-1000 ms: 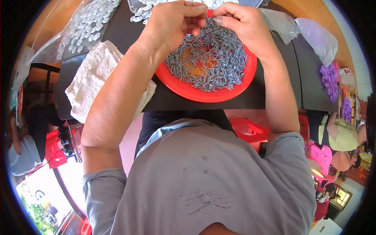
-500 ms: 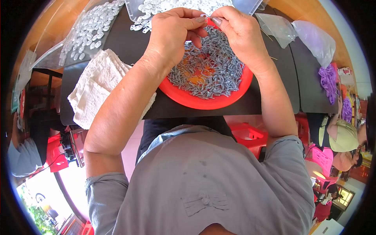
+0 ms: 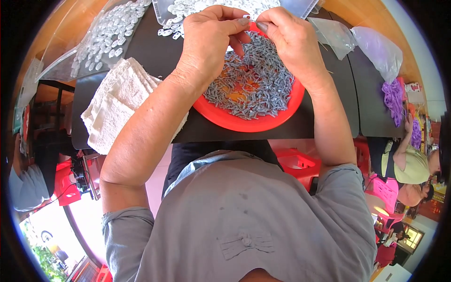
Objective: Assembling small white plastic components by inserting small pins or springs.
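Both my hands are raised over the far rim of a red basin (image 3: 247, 126), fingertips close together. My left hand (image 3: 206, 40) pinches a small white plastic piece (image 3: 246, 17) between thumb and forefinger, its other fingers curled below. Thumb and forefinger of my right hand (image 3: 293, 42) are pressed together just beside that piece; whatever they hold is too small to name. Many small grey ribbed plastic pieces (image 3: 263, 105) fill the basin. Behind my hands stands a clear plastic bin (image 3: 162, 10) with a heap of similar white pieces (image 3: 206, 5), some spilled out in front.
A folded cream towel (image 3: 115, 105) lies left of the basin on the dark table (image 3: 331, 124). Beyond it, more white pieces rest on a clear plastic sheet (image 3: 66, 61). Plastic bags (image 3: 378, 49) and a purple bundle (image 3: 393, 101) are at right. Another person (image 3: 411, 162) sits farther right.
My fingertips have shifted very slightly, with the right ones a little apart from the white piece. The basin and everything around it look the same.
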A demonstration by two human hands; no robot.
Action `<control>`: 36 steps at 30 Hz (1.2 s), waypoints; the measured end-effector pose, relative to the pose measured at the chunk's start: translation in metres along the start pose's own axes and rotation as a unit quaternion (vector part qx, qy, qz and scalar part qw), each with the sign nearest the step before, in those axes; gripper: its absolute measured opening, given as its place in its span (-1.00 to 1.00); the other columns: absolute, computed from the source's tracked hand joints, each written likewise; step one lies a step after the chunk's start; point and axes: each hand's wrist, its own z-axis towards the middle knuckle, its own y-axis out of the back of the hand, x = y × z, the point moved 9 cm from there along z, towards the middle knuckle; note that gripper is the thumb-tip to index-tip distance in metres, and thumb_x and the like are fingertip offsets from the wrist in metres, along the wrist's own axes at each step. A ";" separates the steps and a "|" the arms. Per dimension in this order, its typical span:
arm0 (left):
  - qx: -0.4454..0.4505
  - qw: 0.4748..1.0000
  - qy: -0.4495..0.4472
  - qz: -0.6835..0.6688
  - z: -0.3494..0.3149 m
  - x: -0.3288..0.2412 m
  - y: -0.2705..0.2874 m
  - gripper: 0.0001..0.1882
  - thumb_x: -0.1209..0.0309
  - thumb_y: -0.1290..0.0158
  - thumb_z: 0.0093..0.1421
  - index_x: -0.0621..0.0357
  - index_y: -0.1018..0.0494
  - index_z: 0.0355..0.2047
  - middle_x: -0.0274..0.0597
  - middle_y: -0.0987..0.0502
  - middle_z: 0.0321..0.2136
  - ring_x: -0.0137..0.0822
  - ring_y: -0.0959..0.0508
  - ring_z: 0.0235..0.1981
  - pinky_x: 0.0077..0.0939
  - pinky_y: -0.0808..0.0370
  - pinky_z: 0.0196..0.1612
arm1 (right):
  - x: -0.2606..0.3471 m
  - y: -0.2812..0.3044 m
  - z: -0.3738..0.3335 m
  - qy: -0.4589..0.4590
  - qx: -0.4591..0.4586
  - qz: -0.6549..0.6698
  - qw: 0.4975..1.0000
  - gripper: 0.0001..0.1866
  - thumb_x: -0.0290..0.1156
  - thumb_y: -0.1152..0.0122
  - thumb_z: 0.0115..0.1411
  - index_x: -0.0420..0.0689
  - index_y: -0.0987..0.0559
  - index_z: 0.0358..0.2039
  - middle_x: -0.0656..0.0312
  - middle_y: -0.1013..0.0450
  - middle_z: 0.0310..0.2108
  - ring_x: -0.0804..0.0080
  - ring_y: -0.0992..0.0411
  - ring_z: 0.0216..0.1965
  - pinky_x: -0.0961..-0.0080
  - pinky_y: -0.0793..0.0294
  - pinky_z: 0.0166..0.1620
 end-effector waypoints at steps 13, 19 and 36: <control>0.005 1.000 -0.009 0.028 -0.003 -0.003 -0.004 -0.84 0.53 -0.11 0.22 0.39 -0.52 -0.23 -0.17 -0.56 -0.46 -0.45 -0.54 -0.50 -0.62 -0.45 -0.51 | 0.022 0.015 0.001 0.252 -0.178 0.189 0.932 -0.89 -0.65 -0.18 0.08 -0.24 -0.45 -0.37 0.01 -0.42 -0.46 0.03 -0.47 -0.43 0.28 -0.41 -0.41; 0.007 1.000 -0.010 0.022 -0.004 -0.005 -0.005 -0.85 0.53 -0.11 0.21 0.39 -0.52 -0.25 -0.17 -0.55 -0.47 -0.45 -0.54 -0.51 -0.63 -0.44 -0.52 | 0.025 0.007 0.004 0.082 -0.029 -0.044 0.995 -0.87 -0.68 -0.12 0.08 -0.26 -0.43 -0.34 0.00 -0.40 -0.46 0.00 -0.45 -0.43 0.27 -0.41 -0.41; -0.040 0.993 -0.062 0.094 -0.013 -0.016 -0.002 -0.88 0.56 -0.11 0.19 0.37 -0.53 -0.28 -0.21 -0.55 -0.55 -0.51 -0.47 -0.62 -0.66 -0.38 -0.59 | 0.041 0.009 -0.004 0.215 -0.164 0.009 0.963 -0.83 -0.73 -0.01 0.01 -0.25 -0.39 -0.35 -0.01 -0.34 -0.51 -0.02 -0.38 -0.49 0.22 -0.37 -0.45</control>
